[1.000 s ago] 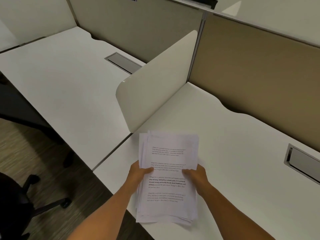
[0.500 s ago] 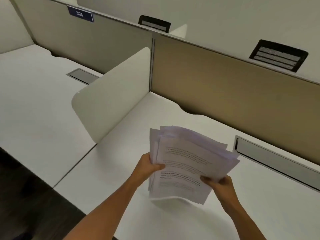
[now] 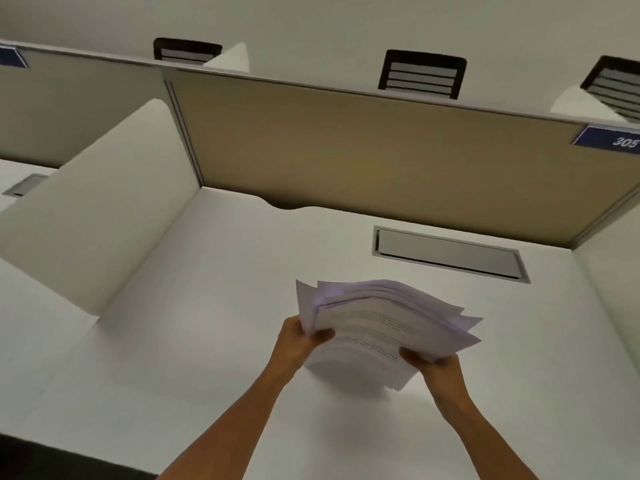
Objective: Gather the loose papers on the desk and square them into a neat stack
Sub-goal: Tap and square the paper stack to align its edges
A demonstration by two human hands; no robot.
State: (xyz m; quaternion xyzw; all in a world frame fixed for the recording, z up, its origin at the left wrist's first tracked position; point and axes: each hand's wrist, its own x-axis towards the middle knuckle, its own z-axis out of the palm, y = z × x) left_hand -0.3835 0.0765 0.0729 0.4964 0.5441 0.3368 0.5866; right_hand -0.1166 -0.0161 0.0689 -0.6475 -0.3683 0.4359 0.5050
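A thick bundle of printed white papers [image 3: 384, 323] is held up off the white desk [image 3: 214, 323], tilted with its far edge raised. Its sheets are fanned and uneven at the far and right edges. My left hand [image 3: 299, 339] grips the bundle's left side, thumb on top. My right hand [image 3: 434, 370] holds its near right corner, thumb on the top sheet. The bundle's lower near edge hangs just above the desk; whether it touches is unclear.
A tan partition [image 3: 363, 150] walls the back of the desk, a white divider [image 3: 104, 209] the left side. A grey cable hatch [image 3: 446, 252] sits in the desk behind the papers. A blue number plate [image 3: 613, 140] hangs at upper right.
The bundle lay flat on the desk under both hands, then was lifted and tilted. My view has swung right and up, so the partition fills more of the frame.
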